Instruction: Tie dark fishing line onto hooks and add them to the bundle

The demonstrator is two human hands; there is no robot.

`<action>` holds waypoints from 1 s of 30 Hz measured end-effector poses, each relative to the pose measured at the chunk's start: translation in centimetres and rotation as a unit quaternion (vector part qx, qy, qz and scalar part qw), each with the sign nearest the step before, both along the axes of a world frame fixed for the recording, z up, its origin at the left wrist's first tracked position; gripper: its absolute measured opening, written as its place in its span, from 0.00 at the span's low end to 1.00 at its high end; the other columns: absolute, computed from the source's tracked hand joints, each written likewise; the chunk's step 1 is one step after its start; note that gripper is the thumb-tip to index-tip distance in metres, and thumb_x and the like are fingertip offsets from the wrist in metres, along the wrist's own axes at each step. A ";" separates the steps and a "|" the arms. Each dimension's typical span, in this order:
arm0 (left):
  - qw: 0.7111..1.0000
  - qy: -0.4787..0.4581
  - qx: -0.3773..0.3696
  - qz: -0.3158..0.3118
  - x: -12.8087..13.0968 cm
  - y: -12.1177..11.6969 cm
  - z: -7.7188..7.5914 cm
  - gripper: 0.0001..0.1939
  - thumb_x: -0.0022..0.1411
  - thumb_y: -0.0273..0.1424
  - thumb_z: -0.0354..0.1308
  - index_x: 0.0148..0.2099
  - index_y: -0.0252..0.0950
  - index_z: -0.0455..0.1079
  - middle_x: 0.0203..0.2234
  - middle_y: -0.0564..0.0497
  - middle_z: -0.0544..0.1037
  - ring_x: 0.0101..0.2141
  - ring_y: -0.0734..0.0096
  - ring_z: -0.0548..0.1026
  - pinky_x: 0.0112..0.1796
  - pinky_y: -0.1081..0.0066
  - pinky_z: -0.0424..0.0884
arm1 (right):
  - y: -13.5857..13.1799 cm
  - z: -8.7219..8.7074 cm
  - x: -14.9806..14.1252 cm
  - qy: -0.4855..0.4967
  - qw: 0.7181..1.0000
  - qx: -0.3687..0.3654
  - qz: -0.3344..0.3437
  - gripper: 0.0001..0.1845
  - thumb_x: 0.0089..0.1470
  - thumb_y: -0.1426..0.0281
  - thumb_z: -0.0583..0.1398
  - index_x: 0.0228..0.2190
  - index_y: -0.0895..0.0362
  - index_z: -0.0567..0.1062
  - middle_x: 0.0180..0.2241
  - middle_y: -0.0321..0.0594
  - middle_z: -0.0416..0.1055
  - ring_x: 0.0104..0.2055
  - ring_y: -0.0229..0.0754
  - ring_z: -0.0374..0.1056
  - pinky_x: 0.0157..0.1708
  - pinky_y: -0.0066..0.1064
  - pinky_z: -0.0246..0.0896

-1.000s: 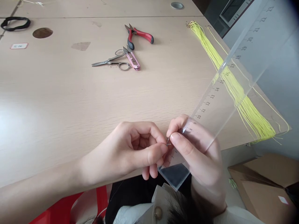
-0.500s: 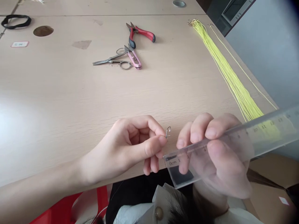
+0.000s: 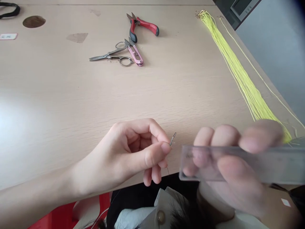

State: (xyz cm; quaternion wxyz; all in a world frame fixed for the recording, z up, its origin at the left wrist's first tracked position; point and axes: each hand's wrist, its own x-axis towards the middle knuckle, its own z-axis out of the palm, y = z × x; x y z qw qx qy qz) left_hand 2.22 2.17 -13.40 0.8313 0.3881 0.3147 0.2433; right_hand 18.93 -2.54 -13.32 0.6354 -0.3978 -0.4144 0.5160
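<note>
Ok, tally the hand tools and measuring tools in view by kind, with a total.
Red-handled pliers: 1
Scissors: 1
Pink snips: 1
Clear ruler: 1
Total: 4

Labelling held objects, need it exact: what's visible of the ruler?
The ruler is a straight, flat strip, clear and plastic-looking, with a squared left end. It's blurred; I can't read its markings. It runs nearly level across the picture, held between thumb and fingers of the right hand, parts of which show through it. Its other end is out of frame.
</note>
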 end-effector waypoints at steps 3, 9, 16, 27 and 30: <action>1.000 0.003 -0.017 -0.004 -0.1 0.1 0.0 0.06 0.60 0.31 0.58 0.32 0.34 0.67 0.20 0.58 0.73 0.20 0.84 0.72 0.22 0.86 0.71 | 0.5 -0.5 -0.1 0.050 0.999 -0.005 -0.014 0.15 0.46 0.73 0.67 0.27 0.51 0.64 0.18 0.26 0.65 0.22 0.35 0.67 0.16 0.27 0.71; 1.000 0.002 -0.025 -0.011 -0.2 0.1 0.3 0.07 0.60 0.32 0.58 0.32 0.34 0.67 0.20 0.58 0.73 0.19 0.84 0.72 0.21 0.86 0.71 | 1.0 -0.5 -0.4 0.068 0.997 -0.004 0.023 0.12 0.52 0.75 0.62 0.25 0.53 0.63 0.18 0.28 0.62 0.24 0.35 0.67 0.25 0.28 0.69; 1.000 0.016 -0.014 -0.004 -0.1 0.2 0.3 0.05 0.61 0.29 0.57 0.31 0.35 0.68 0.21 0.59 0.72 0.19 0.85 0.72 0.22 0.87 0.71 | 0.5 -0.2 0.1 0.070 0.994 -0.069 0.044 0.13 0.46 0.85 0.56 0.22 0.56 0.60 0.26 0.31 0.54 0.31 0.34 0.65 0.33 0.33 0.74; 1.000 0.002 -0.011 -0.018 -0.1 0.1 0.3 0.06 0.62 0.27 0.56 0.31 0.34 0.68 0.21 0.57 0.73 0.20 0.85 0.71 0.22 0.87 0.70 | 1.1 -0.9 0.2 0.051 0.967 -0.157 0.193 0.08 0.60 0.64 0.54 0.38 0.52 0.70 0.25 0.34 0.68 0.25 0.38 0.69 0.26 0.35 0.70; 0.999 0.013 -0.015 -0.025 -0.2 0.1 0.3 0.06 0.61 0.28 0.57 0.31 0.34 0.68 0.21 0.56 0.73 0.20 0.84 0.71 0.21 0.86 0.69 | 0.9 -1.0 -0.3 0.048 0.971 -0.156 0.174 0.06 0.60 0.65 0.54 0.35 0.53 0.69 0.24 0.33 0.69 0.26 0.38 0.69 0.28 0.34 0.69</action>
